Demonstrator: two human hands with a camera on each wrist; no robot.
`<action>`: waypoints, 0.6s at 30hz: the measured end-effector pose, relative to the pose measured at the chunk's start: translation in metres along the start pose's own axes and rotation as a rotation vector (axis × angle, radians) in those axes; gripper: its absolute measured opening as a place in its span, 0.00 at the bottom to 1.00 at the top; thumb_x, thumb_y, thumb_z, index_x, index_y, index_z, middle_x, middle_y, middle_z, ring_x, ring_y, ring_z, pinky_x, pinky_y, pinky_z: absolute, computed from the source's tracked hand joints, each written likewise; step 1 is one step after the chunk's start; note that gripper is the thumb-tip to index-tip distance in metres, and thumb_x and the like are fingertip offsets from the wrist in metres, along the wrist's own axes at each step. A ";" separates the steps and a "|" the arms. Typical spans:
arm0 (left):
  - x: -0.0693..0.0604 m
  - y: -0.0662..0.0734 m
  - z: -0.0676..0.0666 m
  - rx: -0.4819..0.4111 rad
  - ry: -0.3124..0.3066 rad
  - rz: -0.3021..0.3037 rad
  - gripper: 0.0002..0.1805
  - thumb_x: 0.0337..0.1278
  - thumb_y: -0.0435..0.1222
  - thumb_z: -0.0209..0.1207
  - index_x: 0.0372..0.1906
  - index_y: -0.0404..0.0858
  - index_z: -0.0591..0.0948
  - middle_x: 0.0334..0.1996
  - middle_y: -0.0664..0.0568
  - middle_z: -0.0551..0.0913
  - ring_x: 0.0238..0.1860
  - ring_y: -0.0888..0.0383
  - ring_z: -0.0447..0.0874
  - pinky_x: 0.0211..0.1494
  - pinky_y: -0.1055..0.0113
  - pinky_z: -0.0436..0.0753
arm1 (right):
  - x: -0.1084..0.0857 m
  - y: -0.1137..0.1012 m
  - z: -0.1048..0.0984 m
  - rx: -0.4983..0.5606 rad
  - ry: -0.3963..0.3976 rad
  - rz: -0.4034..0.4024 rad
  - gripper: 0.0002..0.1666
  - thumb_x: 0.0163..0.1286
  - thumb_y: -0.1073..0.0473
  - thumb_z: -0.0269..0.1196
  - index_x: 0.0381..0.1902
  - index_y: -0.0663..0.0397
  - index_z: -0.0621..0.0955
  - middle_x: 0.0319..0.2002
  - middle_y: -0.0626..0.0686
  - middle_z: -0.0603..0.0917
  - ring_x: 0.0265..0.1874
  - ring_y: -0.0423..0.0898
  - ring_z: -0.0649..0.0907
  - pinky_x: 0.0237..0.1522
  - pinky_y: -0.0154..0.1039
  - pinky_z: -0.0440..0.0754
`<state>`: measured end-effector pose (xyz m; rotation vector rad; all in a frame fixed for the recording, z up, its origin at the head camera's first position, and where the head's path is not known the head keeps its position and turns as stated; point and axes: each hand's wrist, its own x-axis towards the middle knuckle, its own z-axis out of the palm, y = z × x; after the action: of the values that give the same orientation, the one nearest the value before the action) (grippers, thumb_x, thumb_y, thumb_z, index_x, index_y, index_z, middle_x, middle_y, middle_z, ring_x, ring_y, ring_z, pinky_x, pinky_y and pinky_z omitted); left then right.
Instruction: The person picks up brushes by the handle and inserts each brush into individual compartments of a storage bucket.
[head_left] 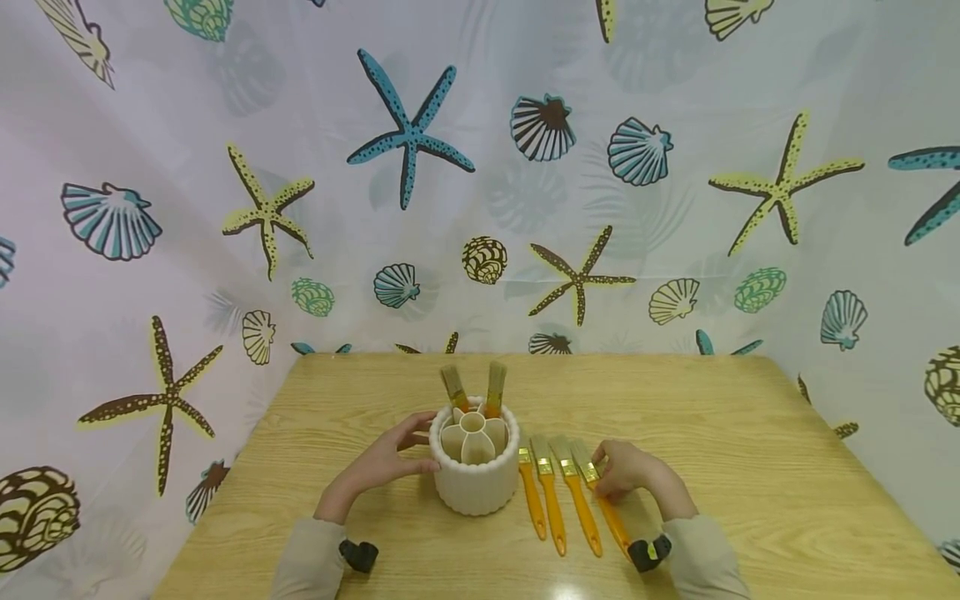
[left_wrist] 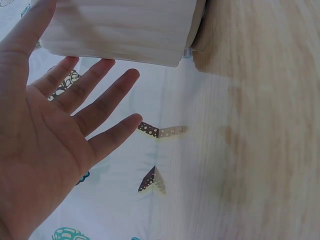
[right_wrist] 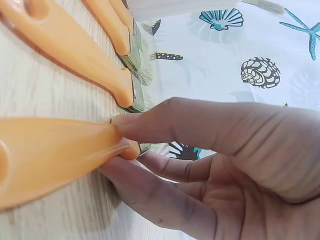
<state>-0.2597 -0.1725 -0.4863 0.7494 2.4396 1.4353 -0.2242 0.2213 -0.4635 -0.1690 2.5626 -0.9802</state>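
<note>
A white round holder [head_left: 476,487] with petal-shaped compartments stands upright on the table. Two paintbrushes [head_left: 495,392] are in its rear compartments, bristles up. My left hand [head_left: 390,458] is at the holder's left side, its fingers spread and fairly straight; in the left wrist view they reach toward the holder's wall [left_wrist: 120,35]. To the right of the holder, my right hand [head_left: 626,468] pinches the rightmost paintbrush [head_left: 615,525] near its metal band. The right wrist view shows thumb and fingers on its orange handle [right_wrist: 50,157].
Several more orange-handled paintbrushes [head_left: 551,504] lie side by side between the holder and my right hand, bristles pointing away. The wooden table [head_left: 735,433] meets a white curtain [head_left: 450,250] printed with starfish and shells at the back and sides.
</note>
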 end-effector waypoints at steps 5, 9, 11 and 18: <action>0.000 0.003 -0.001 0.008 -0.001 0.003 0.41 0.47 0.49 0.66 0.68 0.56 0.60 0.66 0.52 0.63 0.60 0.45 0.70 0.57 0.47 0.74 | 0.000 -0.001 0.000 -0.005 0.003 0.004 0.25 0.51 0.72 0.68 0.46 0.69 0.72 0.34 0.60 0.77 0.24 0.46 0.81 0.28 0.40 0.83; 0.000 0.004 -0.002 0.001 -0.003 -0.002 0.41 0.47 0.49 0.67 0.68 0.57 0.61 0.66 0.53 0.64 0.61 0.46 0.70 0.57 0.47 0.74 | 0.000 -0.002 0.000 -0.007 0.006 0.005 0.24 0.50 0.73 0.67 0.46 0.69 0.72 0.33 0.59 0.76 0.24 0.46 0.81 0.28 0.40 0.83; 0.000 0.004 -0.001 -0.007 -0.006 0.000 0.41 0.47 0.49 0.67 0.67 0.57 0.61 0.66 0.53 0.63 0.61 0.45 0.70 0.57 0.47 0.74 | 0.000 -0.002 0.001 -0.006 0.006 0.006 0.24 0.50 0.73 0.66 0.45 0.69 0.71 0.32 0.58 0.76 0.23 0.46 0.81 0.28 0.41 0.83; 0.000 0.000 0.000 -0.022 -0.007 -0.002 0.40 0.48 0.47 0.67 0.67 0.58 0.61 0.67 0.53 0.63 0.61 0.45 0.69 0.58 0.46 0.73 | -0.001 -0.002 0.003 -0.016 0.013 0.002 0.23 0.50 0.73 0.65 0.45 0.69 0.71 0.29 0.57 0.76 0.22 0.47 0.81 0.27 0.41 0.82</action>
<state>-0.2596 -0.1721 -0.4859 0.7459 2.4146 1.4546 -0.2224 0.2182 -0.4643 -0.1648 2.5827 -0.9637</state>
